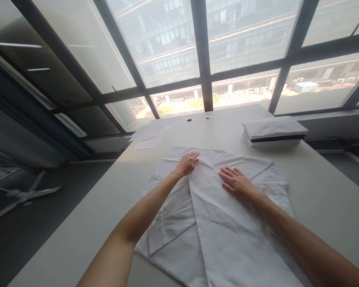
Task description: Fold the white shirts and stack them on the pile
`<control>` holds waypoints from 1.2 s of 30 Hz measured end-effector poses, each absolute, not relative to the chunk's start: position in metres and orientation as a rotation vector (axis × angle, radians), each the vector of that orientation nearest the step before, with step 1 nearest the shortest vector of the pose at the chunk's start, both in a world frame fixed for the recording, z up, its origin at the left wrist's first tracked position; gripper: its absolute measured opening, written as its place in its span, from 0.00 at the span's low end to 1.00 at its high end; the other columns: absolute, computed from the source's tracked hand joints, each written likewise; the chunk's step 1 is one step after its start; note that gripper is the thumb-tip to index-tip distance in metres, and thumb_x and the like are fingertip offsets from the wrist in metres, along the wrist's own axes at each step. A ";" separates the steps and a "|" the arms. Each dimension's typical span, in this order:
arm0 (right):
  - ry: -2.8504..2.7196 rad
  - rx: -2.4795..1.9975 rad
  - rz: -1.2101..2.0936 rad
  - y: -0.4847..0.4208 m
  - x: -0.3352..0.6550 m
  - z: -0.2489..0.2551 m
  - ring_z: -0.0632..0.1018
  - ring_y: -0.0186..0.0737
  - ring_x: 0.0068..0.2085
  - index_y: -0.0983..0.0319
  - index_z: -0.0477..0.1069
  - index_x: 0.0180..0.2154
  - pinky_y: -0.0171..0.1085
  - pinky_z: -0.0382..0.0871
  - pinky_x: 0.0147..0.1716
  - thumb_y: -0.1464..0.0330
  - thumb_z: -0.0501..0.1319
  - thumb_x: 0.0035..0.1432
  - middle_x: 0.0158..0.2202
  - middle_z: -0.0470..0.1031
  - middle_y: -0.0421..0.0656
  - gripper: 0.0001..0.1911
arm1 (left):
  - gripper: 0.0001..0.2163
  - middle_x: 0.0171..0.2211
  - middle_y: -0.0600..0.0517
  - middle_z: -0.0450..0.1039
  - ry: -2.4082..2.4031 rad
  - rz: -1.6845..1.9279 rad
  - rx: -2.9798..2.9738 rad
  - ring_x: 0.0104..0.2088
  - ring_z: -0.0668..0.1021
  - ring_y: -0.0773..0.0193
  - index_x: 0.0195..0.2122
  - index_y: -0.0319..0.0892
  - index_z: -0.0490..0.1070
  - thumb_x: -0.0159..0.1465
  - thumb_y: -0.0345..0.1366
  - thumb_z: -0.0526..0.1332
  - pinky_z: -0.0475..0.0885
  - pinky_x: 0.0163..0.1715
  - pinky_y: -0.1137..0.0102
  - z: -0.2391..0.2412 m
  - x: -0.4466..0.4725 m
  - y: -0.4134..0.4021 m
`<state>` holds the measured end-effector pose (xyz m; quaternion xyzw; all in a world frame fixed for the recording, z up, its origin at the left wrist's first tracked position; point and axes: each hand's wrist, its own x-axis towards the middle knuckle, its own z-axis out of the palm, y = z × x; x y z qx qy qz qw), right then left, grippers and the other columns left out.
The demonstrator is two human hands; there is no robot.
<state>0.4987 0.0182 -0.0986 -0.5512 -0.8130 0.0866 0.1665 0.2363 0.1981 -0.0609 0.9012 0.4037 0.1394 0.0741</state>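
Observation:
A white garment [224, 223], with folds like those of a coat or shirt front, lies spread over the table and reaches past the bottom of the view. My left hand [188, 164] rests on its upper part, left of the middle, fingers stretched to the right and lightly bent. Flat on the cloth to the right of the long front edge is my right hand [235, 181], with its fingers apart. Creases run across the fabric on both sides. The lower right part of the garment is partly hidden by my right forearm.
A stack of folded white cloth with a dark layer [275, 131] sits at the table's right rear. Loose white sheets [149, 133] lie at the left rear. The white table [107, 199] stands against large windows [167, 40]; a metal stand base [24, 195] is on the floor at left.

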 end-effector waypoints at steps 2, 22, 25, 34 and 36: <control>-2.311 -1.569 0.237 0.019 0.500 -0.102 0.55 0.51 0.71 0.57 0.59 0.68 0.56 0.47 0.68 0.58 0.50 0.69 0.71 0.56 0.47 0.29 | 0.24 0.69 0.46 0.58 1.168 0.302 2.743 0.69 0.58 0.50 0.67 0.47 0.62 0.72 0.45 0.53 0.50 0.68 0.51 -0.075 0.238 0.181; -2.504 -0.968 0.794 -0.165 0.387 -0.053 0.44 0.50 0.73 0.58 0.42 0.72 0.58 0.33 0.69 0.50 0.50 0.69 0.73 0.44 0.52 0.39 | 0.28 0.73 0.45 0.43 1.209 0.058 2.823 0.72 0.47 0.48 0.72 0.45 0.50 0.74 0.49 0.43 0.41 0.67 0.47 -0.084 0.242 0.178; -2.478 -1.016 0.788 -0.176 0.393 -0.055 0.42 0.50 0.73 0.58 0.40 0.73 0.58 0.32 0.69 0.49 0.50 0.69 0.74 0.41 0.52 0.40 | 0.28 0.73 0.45 0.43 1.201 0.064 2.824 0.72 0.47 0.48 0.72 0.45 0.50 0.74 0.49 0.43 0.42 0.67 0.47 -0.083 0.243 0.180; -2.313 -1.318 0.905 -0.250 0.437 -0.054 0.43 0.49 0.73 0.56 0.35 0.73 0.55 0.37 0.71 0.51 0.55 0.67 0.74 0.38 0.48 0.43 | 0.28 0.73 0.44 0.43 1.195 0.075 2.848 0.72 0.48 0.47 0.72 0.44 0.49 0.74 0.49 0.42 0.43 0.67 0.45 -0.085 0.243 0.184; -2.188 -1.410 0.968 -0.268 0.451 -0.057 0.43 0.48 0.73 0.53 0.36 0.73 0.56 0.38 0.70 0.53 0.53 0.68 0.74 0.38 0.45 0.40 | 0.29 0.73 0.44 0.42 1.199 0.069 2.856 0.72 0.48 0.47 0.72 0.43 0.49 0.74 0.49 0.42 0.42 0.67 0.45 -0.086 0.244 0.184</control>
